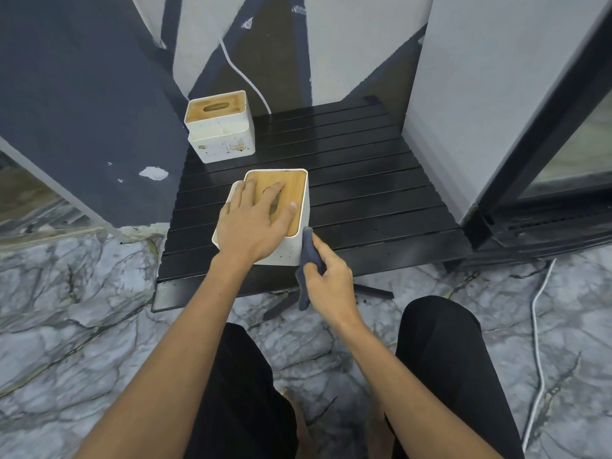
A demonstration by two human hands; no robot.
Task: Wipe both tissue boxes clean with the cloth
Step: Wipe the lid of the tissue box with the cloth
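Fingers of our left hand (255, 223) lie flat on the near white tissue box with its wooden lid (294, 197); our right hand (326, 279) grips the dark blue cloth (309, 256) against its near right corner.

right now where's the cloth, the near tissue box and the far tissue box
cloth (309, 256), head view, on the dark fold pinched by the right hand.
near tissue box (296, 190), head view, on the bare wooden lid right of the left hand.
far tissue box (228, 145), head view, on its stained white front wall.
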